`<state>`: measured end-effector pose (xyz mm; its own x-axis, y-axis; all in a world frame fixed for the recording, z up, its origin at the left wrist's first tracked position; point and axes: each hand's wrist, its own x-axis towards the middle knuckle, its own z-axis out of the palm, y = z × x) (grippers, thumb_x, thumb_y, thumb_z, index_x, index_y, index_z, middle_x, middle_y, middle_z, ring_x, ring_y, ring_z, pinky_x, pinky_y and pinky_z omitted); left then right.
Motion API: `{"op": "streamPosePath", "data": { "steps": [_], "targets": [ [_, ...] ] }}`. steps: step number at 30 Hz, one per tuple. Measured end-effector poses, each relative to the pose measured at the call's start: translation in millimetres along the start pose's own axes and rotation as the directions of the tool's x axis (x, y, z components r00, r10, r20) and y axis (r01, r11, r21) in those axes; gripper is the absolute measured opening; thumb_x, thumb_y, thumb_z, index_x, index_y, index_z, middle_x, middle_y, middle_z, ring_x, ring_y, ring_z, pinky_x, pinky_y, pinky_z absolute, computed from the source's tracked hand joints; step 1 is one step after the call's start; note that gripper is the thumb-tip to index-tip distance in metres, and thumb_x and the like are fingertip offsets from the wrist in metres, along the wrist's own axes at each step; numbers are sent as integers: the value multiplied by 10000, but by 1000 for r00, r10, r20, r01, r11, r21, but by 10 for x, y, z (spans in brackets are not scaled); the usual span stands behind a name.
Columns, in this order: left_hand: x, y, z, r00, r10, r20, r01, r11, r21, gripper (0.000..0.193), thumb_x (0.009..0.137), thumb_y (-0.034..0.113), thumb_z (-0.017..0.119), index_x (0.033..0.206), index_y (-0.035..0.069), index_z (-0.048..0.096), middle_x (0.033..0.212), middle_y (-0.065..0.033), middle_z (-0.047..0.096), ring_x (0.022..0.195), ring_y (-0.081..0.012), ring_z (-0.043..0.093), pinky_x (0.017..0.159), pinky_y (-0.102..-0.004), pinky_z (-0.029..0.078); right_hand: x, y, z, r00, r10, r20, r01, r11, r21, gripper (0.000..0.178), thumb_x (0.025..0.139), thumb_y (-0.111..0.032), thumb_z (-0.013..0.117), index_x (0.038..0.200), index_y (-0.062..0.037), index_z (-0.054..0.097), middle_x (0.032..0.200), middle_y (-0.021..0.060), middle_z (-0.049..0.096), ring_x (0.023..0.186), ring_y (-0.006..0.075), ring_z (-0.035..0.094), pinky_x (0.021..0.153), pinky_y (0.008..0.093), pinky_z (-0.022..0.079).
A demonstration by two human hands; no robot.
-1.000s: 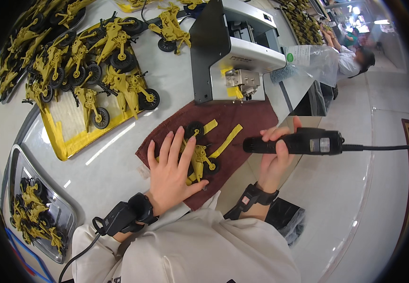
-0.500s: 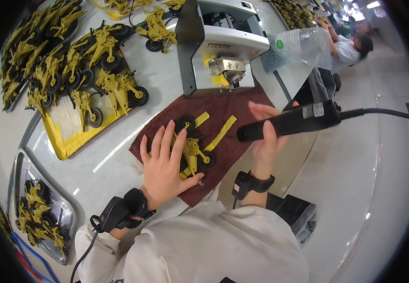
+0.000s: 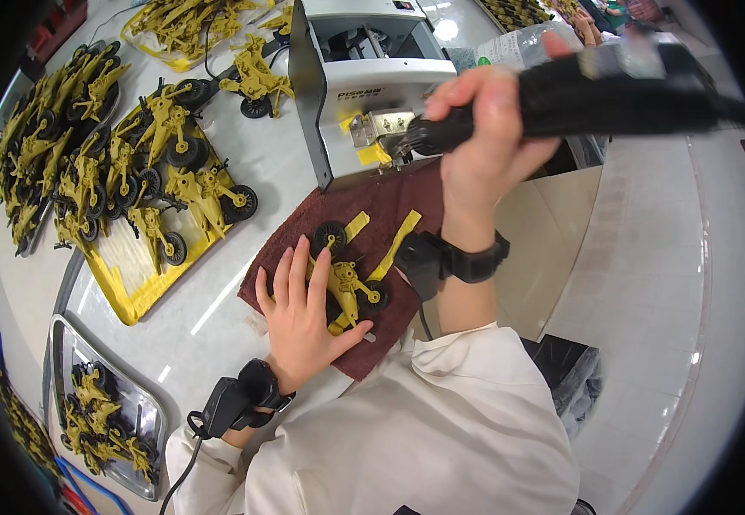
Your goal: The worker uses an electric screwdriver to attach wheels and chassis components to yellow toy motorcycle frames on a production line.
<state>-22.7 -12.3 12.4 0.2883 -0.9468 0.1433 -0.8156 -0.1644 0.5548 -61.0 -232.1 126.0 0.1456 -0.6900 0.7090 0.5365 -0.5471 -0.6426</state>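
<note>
Bike (image 3: 346, 290) lay on cloth (image 3: 304, 219), L hand (image 3: 298, 324) spread open over it. R hand (image 3: 494, 129) wrapped round driver (image 3: 613, 90), tip by machine (image 3: 424, 77), contact unclear.

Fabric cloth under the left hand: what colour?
Maroon fabric cloth, best seen in the head view.

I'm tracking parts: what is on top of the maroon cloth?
A yellow motorcycle model and yellow strips. The left grip covers part of the model; whatever lies beneath the palm cannot be seen.
</note>
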Motion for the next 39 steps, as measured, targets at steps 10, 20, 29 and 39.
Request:
{"op": "streamPosePath", "data": {
  "steps": [10, 20, 29, 39],
  "targets": [
    [-23, -17, -11, 999, -24, -22, 23, 999, -49, 1010, 600, 534, 759, 1392, 57, 353, 1462, -190, 297, 1312, -358, 315, 1055, -576, 149, -464, -276, -179, 984, 145, 105, -127, 978, -166, 638, 870, -230, 587, 1372, -35, 247, 657, 89, 506, 472, 184, 503, 482, 323, 456],
    [-17, -20, -18, 999, 11, -43, -14, 996, -84, 1019, 597, 510, 773, 1397, 49, 342, 1463, -199, 290, 1314, -370, 310, 1055, -573, 139, -61, 55, 89, 999, 47, 7, -44, 978, -206, 373, 855, -100, 593, 1157, 13, 404, 639, 71, 545, 482, 142, 523, 485, 276, 458],
    [-39, -32, -61, 999, -10, -35, 10, 1000, -16, 986, 584, 483, 784, 1376, 62, 376, 1418, -183, 343, 1282, -361, 335, 1057, -582, 145, -159, 17, 85, 987, 150, -60, -159, 965, -209, 297, 841, -84, 637, 1062, 47, 488, 633, 52, 537, 492, 123, 537, 464, 251, 429],
    [-15, -156, -56, 991, 15, -130, -28, 994, -101, 1078, 517, 536, 802, 1372, 51, 359, 1329, -158, 399, 1233, -353, 368, 1051, -578, 172, -747, -487, 91, 919, 220, 327, -195, 975, -108, 670, 917, -349, 511, 1407, -69, 149, 699, 94, 515, 510, 206, 507, 536, 375, 457]
  ]
}}
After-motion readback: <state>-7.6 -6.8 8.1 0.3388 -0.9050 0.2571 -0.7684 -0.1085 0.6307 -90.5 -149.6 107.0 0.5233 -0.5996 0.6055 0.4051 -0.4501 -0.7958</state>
